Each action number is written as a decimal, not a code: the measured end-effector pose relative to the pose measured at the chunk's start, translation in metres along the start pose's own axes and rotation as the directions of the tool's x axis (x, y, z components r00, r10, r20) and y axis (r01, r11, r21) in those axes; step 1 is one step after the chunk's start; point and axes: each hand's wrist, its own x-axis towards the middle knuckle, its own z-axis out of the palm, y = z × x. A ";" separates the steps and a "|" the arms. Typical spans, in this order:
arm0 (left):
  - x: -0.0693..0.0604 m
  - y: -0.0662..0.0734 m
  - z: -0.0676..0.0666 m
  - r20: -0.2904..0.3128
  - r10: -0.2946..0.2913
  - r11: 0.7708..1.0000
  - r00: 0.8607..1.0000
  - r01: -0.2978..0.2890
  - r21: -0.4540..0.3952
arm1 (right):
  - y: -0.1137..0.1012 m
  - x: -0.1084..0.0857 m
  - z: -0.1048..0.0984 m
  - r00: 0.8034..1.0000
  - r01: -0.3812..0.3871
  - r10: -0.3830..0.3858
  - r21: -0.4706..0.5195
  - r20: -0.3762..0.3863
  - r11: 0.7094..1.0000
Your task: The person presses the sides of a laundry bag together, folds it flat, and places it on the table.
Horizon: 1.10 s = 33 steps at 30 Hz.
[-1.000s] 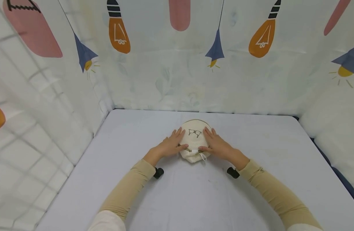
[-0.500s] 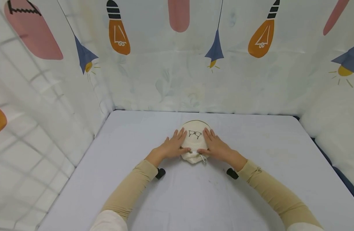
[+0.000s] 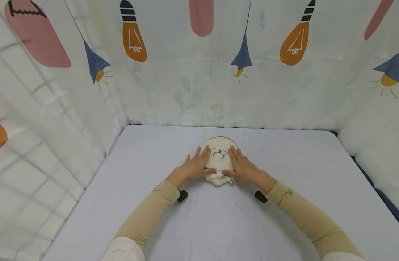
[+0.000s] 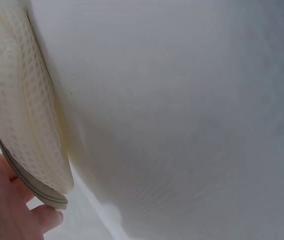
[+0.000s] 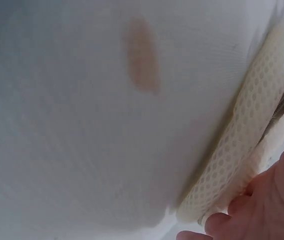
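A rounded cream mesh zip bag (image 3: 220, 163), printed with a pair of glasses, lies flat on the white table. My left hand (image 3: 193, 168) rests on its left side, fingers straight and thumb pointing inward. On the opposite side lies my right hand (image 3: 245, 168), also with straight fingers. The two thumbs almost meet over the front of the bag, near a small white loop (image 3: 230, 179). In the left wrist view, the olive zipper edge (image 4: 29, 180) passes by the fingers. In the right wrist view, the fingers lie along the mesh side (image 5: 232, 145). What the bag contains is hidden.
The white-covered table (image 3: 219, 224) surrounds the bag. Behind it hangs a pale curtain (image 3: 193, 90) with printed lamps and bulbs; more curtain stands along the left and right sides. A dark wrist device (image 3: 260, 197) sits under each wrist.
My left hand has shifted slightly right and its thumb has come further inward over the bag. My right hand has moved slightly left. Over the last half second almost nothing moved.
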 end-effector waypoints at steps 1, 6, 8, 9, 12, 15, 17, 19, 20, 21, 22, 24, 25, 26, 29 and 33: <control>0.000 0.000 0.000 0.002 -0.001 1.000 1.000 0.001 0.003 | 0.000 0.000 0.001 1.000 0.002 -0.002 0.008 0.000 1.000; 0.001 0.001 0.000 0.014 -0.024 1.000 1.000 0.024 -0.002 | 0.000 0.001 0.002 1.000 0.006 -0.007 0.045 0.020 0.999; 0.001 0.002 0.000 0.023 -0.039 0.999 0.999 0.039 -0.005 | 0.000 0.002 0.002 0.999 0.001 -0.003 0.052 0.037 0.999; 0.002 0.002 0.000 0.027 -0.045 0.999 0.999 0.045 -0.004 | 0.000 0.002 0.002 0.999 -0.006 0.004 0.051 0.049 0.999; 0.004 0.003 -0.001 0.043 -0.059 0.998 0.997 0.059 0.001 | -0.001 0.002 0.000 0.998 -0.014 0.010 0.058 0.066 0.998; 0.006 0.005 0.000 0.057 -0.073 0.997 0.996 0.072 0.013 | 0.000 0.003 -0.001 0.995 -0.026 0.023 0.033 0.096 0.999; 0.007 0.005 0.000 0.063 -0.082 0.997 0.995 0.081 0.017 | 0.001 0.005 -0.002 0.993 -0.030 0.028 0.014 0.114 0.999; 0.008 0.005 0.001 0.066 -0.088 0.996 0.994 0.086 0.021 | 0.001 0.006 -0.003 0.990 -0.036 0.037 -0.008 0.135 0.999; 0.008 0.005 0.001 0.068 -0.089 0.996 0.994 0.088 0.022 | 0.000 0.006 -0.004 0.989 -0.039 0.040 -0.013 0.145 0.999; 0.008 0.005 0.002 0.067 -0.090 0.996 0.994 0.088 0.019 | 0.000 0.006 -0.005 0.987 -0.041 0.043 -0.016 0.154 0.999; 0.008 0.005 0.002 0.068 -0.090 0.996 0.994 0.089 0.017 | -0.001 0.007 -0.006 0.986 -0.045 0.047 -0.016 0.162 0.999; 0.009 0.005 0.003 0.071 -0.091 0.996 0.993 0.090 0.015 | -0.002 0.007 -0.009 0.983 -0.053 0.055 -0.015 0.177 0.998; 0.009 0.005 0.003 0.072 -0.092 0.996 0.993 0.091 0.011 | -0.003 0.007 -0.010 0.981 -0.058 0.059 -0.013 0.183 0.998; 0.009 0.006 0.002 0.075 -0.093 0.996 0.993 0.093 0.008 | -0.003 0.007 -0.011 0.980 -0.061 0.062 -0.009 0.187 0.998; 0.009 0.006 0.002 0.083 -0.097 0.995 0.992 0.096 0.010 | -0.004 0.006 -0.013 0.978 -0.065 0.065 -0.007 0.200 0.998; 0.009 0.005 0.000 0.090 -0.093 0.996 0.992 0.092 0.008 | -0.005 0.006 -0.015 0.979 -0.047 0.049 -0.012 0.198 0.999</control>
